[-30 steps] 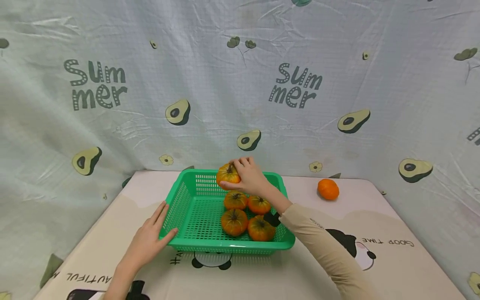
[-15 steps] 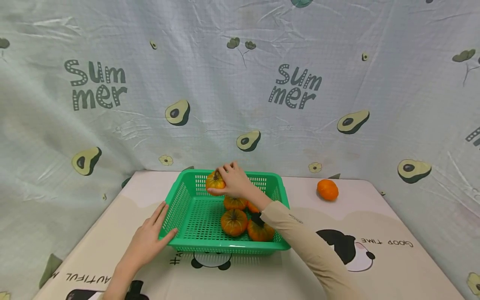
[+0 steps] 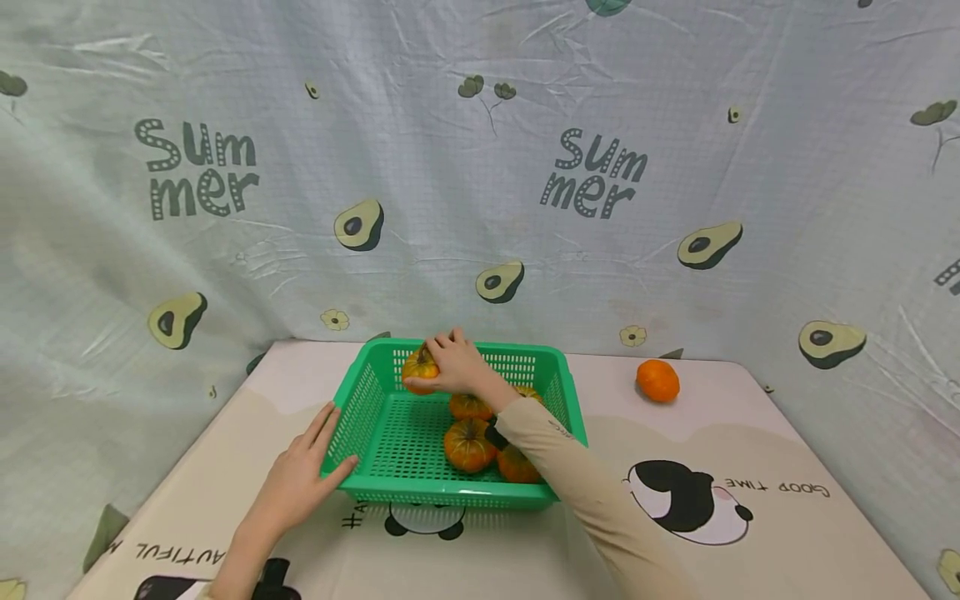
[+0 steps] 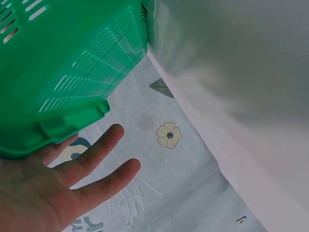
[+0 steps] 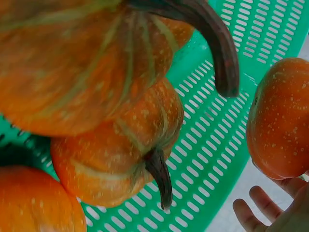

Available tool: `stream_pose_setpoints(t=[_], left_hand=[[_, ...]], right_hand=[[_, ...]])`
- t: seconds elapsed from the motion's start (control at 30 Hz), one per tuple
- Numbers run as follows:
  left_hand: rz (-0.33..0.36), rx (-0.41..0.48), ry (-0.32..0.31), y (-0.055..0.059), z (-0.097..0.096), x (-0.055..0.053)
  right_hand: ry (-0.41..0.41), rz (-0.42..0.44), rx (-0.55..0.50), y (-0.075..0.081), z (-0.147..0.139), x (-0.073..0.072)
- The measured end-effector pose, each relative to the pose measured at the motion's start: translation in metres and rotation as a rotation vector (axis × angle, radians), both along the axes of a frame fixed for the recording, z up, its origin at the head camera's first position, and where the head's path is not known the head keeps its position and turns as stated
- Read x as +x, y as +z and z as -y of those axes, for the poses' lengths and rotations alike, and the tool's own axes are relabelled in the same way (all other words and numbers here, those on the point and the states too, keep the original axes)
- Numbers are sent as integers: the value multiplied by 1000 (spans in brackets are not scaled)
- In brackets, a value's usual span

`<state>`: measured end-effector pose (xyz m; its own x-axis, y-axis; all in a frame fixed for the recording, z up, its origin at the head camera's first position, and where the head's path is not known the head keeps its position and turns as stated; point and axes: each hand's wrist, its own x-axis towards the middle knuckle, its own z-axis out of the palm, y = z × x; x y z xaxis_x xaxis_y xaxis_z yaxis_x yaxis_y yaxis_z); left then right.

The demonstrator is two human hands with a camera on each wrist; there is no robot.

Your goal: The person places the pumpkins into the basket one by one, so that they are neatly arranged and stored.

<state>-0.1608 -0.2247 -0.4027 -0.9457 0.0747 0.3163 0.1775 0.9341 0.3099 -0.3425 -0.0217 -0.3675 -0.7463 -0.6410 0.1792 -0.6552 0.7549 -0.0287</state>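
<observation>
My right hand (image 3: 459, 367) grips a small orange pumpkin (image 3: 417, 372) with a dark stem, over the far middle part of a green slotted basket (image 3: 450, 492). In the right wrist view the held pumpkin (image 5: 282, 118) shows at the right, with fingers (image 5: 263, 203) under it. Several more striped pumpkins (image 3: 468, 446) sit in the basket's right half, partly hidden by my right forearm. Resting at the basket's left rim is my left hand (image 3: 296, 475), fingers straight and spread. The left wrist view shows that hand (image 4: 58, 188) against the green rim (image 4: 72, 128).
A bright orange round fruit (image 3: 657, 381) lies on the table at the back right. The patterned tablecloth (image 3: 750, 442) bears printed animals and words. Behind the table hangs a pale curtain (image 3: 420, 167) printed with avocados.
My right hand has moved left with the pumpkin and slightly lower, toward the basket's far left part. The left hand has stayed at the rim.
</observation>
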Motion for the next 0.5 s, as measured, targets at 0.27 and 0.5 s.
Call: stream_pose_setpoints(t=[0.27,0.5], left_hand=[[4,10,2,-1,0,0],[11,7,3,-1,1,1]], right_hand=[[-16,98,51,-7,8,-4],[13,212,88,-14,9,-8]])
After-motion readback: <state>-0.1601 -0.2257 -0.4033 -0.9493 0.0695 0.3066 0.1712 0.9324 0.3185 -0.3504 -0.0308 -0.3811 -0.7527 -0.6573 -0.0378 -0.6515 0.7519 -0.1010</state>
